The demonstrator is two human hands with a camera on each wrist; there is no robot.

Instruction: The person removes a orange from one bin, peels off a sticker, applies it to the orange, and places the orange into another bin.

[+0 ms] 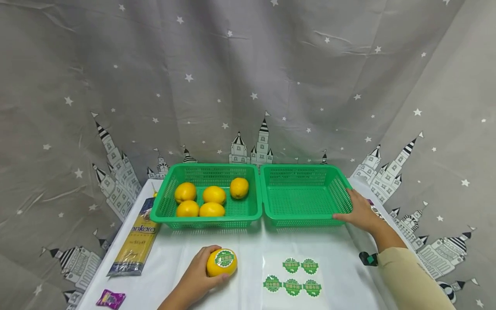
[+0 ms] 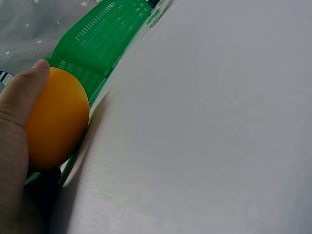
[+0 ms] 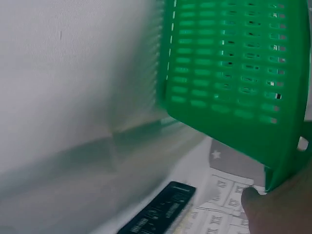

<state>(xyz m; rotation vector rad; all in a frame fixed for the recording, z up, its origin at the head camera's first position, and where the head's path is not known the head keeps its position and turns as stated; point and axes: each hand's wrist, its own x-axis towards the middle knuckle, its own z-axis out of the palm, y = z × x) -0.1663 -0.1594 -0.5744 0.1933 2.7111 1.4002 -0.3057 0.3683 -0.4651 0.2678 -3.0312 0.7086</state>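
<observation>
In the head view my left hand (image 1: 199,273) holds a yellow lemon (image 1: 228,268) low over the white table, a round green-and-white sticker (image 1: 224,258) on its upper face. The left wrist view shows the thumb (image 2: 27,92) along the side of this lemon (image 2: 58,122). My right hand (image 1: 360,211) grips the near right corner of the right green basket (image 1: 300,218), thumb on the front rim and fingers over the side. Nothing lies in that basket. Several lemons (image 1: 214,195) sit in the left green basket (image 1: 209,219).
A clear sheet (image 1: 271,260) with several green stickers (image 1: 292,287) lies right of the lemon. At left are a yellow pasta packet (image 1: 135,243) and a small purple wrapper (image 1: 110,299). A dark green-and-black item (image 1: 368,258) is near the right sleeve. A grey curtain (image 1: 248,82) hangs behind.
</observation>
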